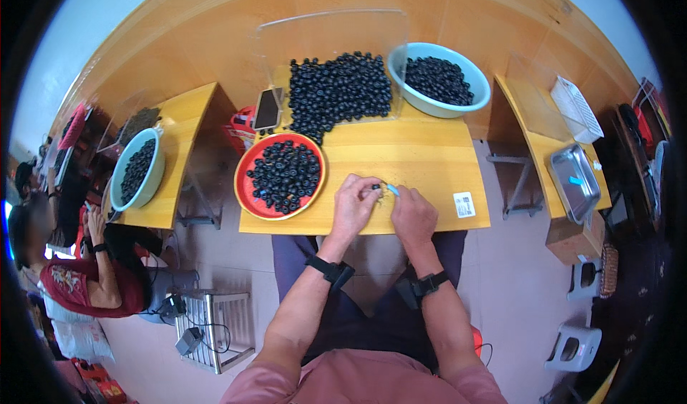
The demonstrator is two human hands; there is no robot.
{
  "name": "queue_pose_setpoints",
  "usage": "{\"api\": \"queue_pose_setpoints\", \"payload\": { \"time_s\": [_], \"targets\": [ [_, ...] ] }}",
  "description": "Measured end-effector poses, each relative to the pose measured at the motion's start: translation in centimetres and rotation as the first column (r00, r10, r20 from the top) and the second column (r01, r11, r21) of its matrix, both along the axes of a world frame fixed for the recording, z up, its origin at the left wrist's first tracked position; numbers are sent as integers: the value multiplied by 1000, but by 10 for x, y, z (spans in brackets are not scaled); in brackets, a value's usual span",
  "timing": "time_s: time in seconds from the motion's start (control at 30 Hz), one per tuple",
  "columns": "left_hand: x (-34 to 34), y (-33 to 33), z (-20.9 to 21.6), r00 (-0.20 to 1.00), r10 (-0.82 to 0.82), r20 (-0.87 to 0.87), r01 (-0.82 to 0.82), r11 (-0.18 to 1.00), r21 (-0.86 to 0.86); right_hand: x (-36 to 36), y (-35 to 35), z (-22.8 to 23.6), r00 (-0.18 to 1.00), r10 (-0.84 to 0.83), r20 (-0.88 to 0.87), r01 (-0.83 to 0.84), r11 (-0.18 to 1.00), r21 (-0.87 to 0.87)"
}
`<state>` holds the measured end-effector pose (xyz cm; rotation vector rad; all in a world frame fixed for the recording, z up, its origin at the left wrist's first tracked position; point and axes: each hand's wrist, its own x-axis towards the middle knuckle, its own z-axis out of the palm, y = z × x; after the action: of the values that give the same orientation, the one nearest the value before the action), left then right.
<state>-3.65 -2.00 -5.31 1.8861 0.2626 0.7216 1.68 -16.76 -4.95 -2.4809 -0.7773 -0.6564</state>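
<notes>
My left hand [353,202] pinches a small black round part [375,187] between thumb and fingertips, just above the near edge of the yellow table [422,146]. Close beside it, my right hand [413,216] is closed round a small tool with a light blue handle [392,189]. Its working tip is too small to make out. Fine dark scraps [385,198] lie on the wood between the hands. Left of them stands a red basin with a yellowish rim [238,182], holding many similar black parts. A large spread of these parts [340,85] covers the table's far side.
A clear plastic sheet [329,21] stands at the back. A light blue basin [481,89] of black parts sits far right; a phone [268,109] lies far left. A white label [464,205] is at right. A co-worker [100,275] works at the left table; a metal tray [575,182] rests on the right one.
</notes>
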Motion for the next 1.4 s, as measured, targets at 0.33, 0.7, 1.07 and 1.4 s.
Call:
{"api": "queue_pose_setpoints", "payload": {
  "time_s": [0.33, 0.7, 1.07, 1.4],
  "targets": [
    [0, -9, 13, 999, 26, 24, -26, 1000, 7, 1, -4, -2, 1000, -4, 27, 4, 1000, 9],
    [6, 0, 7, 998, 62, 8, -63, 998, 26, 3, -1, -4, 999, -1, 44, -1, 998, 58],
    [3, 2, -3, 998, 54, -15, -52, 997, 65, 3, -2, -14, 1000, 14, 28, -17, 994, 105],
    [5, 2, 0, 999, 38, 0, -38, 999, 11, 3, -1, -7, 1000, 26, 10, -27, 997, 73]
  ]
}}
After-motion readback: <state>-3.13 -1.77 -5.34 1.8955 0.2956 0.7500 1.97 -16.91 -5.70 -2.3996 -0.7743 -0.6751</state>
